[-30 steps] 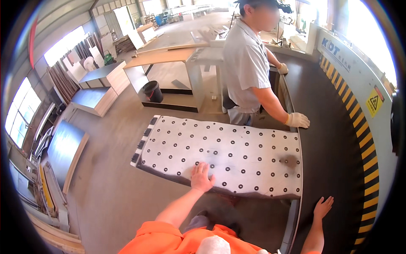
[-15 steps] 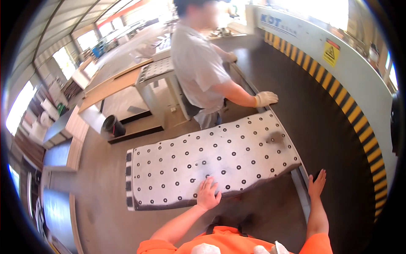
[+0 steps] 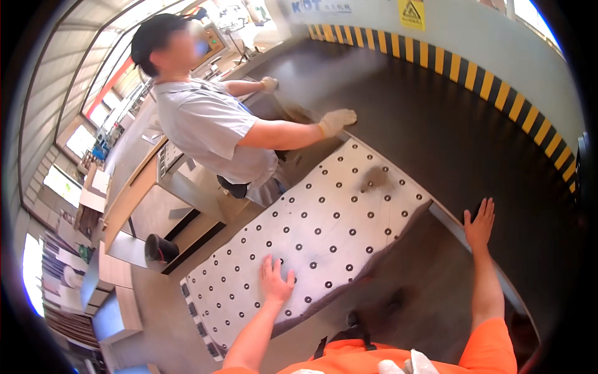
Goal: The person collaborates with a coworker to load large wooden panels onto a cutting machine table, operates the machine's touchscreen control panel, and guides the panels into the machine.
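My left hand [image 3: 276,283] lies with fingers spread on a long white table [image 3: 299,215] dotted with rows of dark round fittings. Nothing is in it. My right hand [image 3: 480,225] rests, fingers stretched out, near the edge of a broad dark flat surface [image 3: 436,124]. That hand holds nothing either. The white table's far right end meets the edge of the dark surface. A smudged grey patch [image 3: 376,179] marks the table near that end.
Across the table a co-worker [image 3: 199,124] has a gloved hand [image 3: 338,121] at the same dark surface's edge. Behind it stands a pale machine with a black-and-yellow striped band [image 3: 461,70]. A wooden bench [image 3: 134,202] and a black bucket [image 3: 161,249] are at left.
My view has turned to the right, so the table and co-worker appear further left and tilted. Both my hands remain flat on their surfaces.
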Tool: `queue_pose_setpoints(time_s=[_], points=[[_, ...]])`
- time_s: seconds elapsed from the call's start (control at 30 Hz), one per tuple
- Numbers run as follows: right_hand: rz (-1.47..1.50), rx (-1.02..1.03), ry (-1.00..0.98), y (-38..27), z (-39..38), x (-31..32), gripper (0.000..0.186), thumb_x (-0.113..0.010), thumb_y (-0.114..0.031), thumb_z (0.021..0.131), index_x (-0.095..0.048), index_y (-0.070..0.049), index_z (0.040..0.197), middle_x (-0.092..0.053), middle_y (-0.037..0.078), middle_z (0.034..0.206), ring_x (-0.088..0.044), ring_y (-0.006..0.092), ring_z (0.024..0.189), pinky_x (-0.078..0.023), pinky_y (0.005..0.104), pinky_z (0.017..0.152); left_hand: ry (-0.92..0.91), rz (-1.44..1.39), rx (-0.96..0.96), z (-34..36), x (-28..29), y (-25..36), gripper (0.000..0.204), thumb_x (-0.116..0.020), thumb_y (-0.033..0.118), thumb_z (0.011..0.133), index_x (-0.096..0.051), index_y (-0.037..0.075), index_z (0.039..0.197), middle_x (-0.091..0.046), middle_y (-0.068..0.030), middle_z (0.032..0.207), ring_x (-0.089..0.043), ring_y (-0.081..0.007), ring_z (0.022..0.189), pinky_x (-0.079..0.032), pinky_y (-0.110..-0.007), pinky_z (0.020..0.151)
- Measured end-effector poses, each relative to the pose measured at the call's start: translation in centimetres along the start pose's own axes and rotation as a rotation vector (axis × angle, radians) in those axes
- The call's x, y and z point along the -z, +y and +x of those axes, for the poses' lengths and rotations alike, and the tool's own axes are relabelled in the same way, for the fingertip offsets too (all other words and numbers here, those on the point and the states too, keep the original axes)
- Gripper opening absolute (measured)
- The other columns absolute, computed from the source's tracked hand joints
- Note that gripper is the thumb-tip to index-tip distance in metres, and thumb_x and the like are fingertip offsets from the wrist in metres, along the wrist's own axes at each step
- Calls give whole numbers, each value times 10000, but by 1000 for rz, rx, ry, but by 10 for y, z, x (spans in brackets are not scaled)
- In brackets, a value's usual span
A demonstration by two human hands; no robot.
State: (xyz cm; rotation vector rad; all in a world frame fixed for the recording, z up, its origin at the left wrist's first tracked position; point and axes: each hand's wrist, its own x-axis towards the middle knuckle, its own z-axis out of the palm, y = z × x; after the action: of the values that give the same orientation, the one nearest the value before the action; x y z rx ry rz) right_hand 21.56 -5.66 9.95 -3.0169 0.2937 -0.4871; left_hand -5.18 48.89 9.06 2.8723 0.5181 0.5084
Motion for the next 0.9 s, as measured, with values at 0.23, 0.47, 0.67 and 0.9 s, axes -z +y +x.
queue_pose_setpoints(time_s=[0.23, 0.47, 0.67, 0.9], points=[[3, 0, -97, -4, 0, 9, 696, -503, -407, 945, -306, 18, 1460, -261, 201, 1544, -228, 338, 1441, -194, 466, 1174, -39, -3, 9, 6, 3, 4, 490, -663, 333, 783, -600, -16, 1122, -434, -222, 1391, -378, -387, 1325, -282, -498, 1112], [-33, 23, -111, -5, -19, 10, 704, -505, -400, 942, -295, 25, 1462, -252, 211, 1545, -217, 349, 1443, -185, 472, 1175, -52, 13, 19, 5, 2, -2, 502, -666, 326, 783, -600, -28, 1134, -424, -218, 1404, -369, -377, 1336, -273, -495, 1122], [-19, 14, -114, -10, -23, 9, 711, -509, -396, 937, -292, 30, 1462, -246, 213, 1546, -211, 347, 1446, -177, 469, 1177, -72, 5, 24, 5, 2, -1, 508, -664, 322, 784, -597, -30, 1144, -414, -219, 1415, -354, -379, 1349, -266, -501, 1125], [-35, 4, -152, -14, -7, 16, 710, -495, -413, 940, -291, 14, 1469, -241, 200, 1552, -200, 329, 1453, -166, 459, 1183, -55, -13, 23, 4, 2, -2, 512, -658, 312, 789, -594, -51, 1144, -412, -228, 1416, -349, -393, 1351, -265, -511, 1124]])
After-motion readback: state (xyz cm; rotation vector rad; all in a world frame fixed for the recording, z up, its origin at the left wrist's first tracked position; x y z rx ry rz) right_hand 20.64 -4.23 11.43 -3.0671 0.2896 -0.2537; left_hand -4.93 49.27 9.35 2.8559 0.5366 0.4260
